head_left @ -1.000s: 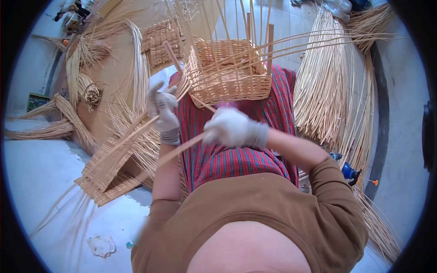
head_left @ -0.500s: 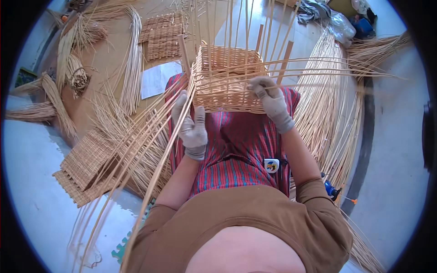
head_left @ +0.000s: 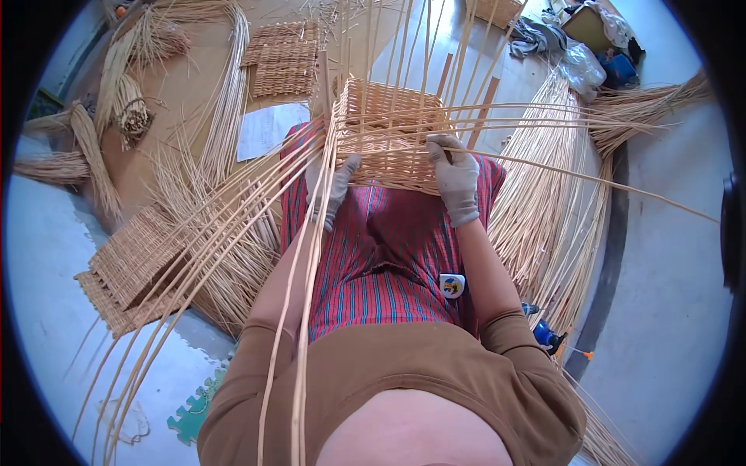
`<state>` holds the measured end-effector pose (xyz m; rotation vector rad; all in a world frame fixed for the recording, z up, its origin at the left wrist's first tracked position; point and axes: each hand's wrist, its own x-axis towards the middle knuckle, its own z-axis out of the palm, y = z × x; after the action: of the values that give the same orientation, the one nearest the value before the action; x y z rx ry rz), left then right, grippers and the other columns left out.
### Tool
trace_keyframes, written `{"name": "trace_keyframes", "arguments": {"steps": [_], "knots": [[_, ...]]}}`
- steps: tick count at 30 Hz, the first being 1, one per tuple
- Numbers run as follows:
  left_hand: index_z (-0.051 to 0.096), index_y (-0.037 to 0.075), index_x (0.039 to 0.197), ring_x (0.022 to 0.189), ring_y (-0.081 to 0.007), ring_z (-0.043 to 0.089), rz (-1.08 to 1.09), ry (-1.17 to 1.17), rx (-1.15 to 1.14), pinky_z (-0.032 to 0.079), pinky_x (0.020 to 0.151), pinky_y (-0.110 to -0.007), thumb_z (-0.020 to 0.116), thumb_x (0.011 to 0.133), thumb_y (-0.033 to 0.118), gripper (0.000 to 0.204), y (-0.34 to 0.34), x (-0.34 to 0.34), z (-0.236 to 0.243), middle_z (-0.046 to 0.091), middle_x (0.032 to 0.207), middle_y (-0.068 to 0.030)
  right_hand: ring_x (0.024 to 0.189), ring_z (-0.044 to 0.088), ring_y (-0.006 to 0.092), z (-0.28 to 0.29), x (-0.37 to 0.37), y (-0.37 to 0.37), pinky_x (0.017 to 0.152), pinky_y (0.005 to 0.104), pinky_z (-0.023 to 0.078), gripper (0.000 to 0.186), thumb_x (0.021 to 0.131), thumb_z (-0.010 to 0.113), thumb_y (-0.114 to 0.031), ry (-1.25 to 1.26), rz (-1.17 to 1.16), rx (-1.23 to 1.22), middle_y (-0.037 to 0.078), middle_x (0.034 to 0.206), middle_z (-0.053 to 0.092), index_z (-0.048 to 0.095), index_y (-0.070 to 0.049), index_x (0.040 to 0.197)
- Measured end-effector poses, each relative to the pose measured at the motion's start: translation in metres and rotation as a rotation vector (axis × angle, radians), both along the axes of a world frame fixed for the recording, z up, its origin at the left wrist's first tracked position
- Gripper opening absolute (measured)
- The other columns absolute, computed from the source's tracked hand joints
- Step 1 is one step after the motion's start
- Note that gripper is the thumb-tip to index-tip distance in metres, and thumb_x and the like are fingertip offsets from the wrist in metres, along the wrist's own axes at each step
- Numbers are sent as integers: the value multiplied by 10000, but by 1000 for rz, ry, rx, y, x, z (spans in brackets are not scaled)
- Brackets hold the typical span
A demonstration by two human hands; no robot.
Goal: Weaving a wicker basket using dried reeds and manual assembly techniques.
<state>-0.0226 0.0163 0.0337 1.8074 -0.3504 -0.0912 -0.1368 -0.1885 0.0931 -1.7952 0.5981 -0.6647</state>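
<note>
A woven cane basket (head_left: 385,167), with long upright stakes and loose strands, rests on red striped cloth (head_left: 373,287) over my lap. My gloved left hand (head_left: 330,188) grips its lower left side, thumb upward, partly hidden behind long strands (head_left: 273,355) that trail down past my arm. My gloved right hand (head_left: 454,175) is at the basket's right front corner, fingers pinched on a long cane strand (head_left: 583,176) that runs out to the right.
Cane bundles (head_left: 544,202) lie on the right, near a blue tool (head_left: 548,338). Woven panels (head_left: 132,256), more bundles (head_left: 128,116) and a white sheet (head_left: 270,132) are on the left. A green mat piece (head_left: 190,415) lies lower left; bags and clothing (head_left: 583,66) are at upper right.
Both hands have moved from below the basket up to its two sides. Since half a second ago, the left hand closed on the side and a strand swung out rightward from the right hand.
</note>
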Motion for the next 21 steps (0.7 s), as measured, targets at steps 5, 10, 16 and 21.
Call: {"name": "trace_keyframes", "arguments": {"steps": [5,10,16,21], "knots": [[581,-21,1318,1100,-338,658,57,-109,-40,518,967,-420,882,739,470,816,-6,6,-11,671,1227,-212,822,627,65,-5,0,8,771,231,516,142,929,707,-57,-36,-3,78,11,914,724,744,-35,1064],[577,-18,1319,1080,-314,665,36,-85,-62,534,952,-397,892,754,380,760,-7,12,-15,683,1199,-191,812,680,130,10,-31,50,733,265,541,153,932,682,-26,-277,151,-240,59,893,731,747,-28,1071],[342,35,1502,1247,-257,567,-375,164,-230,484,1068,-401,912,723,172,975,12,37,19,574,1366,-115,592,652,104,-3,-15,3,513,210,499,368,1035,585,-363,178,73,592,34,776,714,719,-22,993],[385,22,1479,1232,-262,579,-422,74,-263,485,1062,-393,899,716,144,928,7,39,35,589,1350,-129,1029,687,214,14,8,9,872,334,568,477,1055,521,-413,-107,228,744,125,1131,699,607,11,1256]]}}
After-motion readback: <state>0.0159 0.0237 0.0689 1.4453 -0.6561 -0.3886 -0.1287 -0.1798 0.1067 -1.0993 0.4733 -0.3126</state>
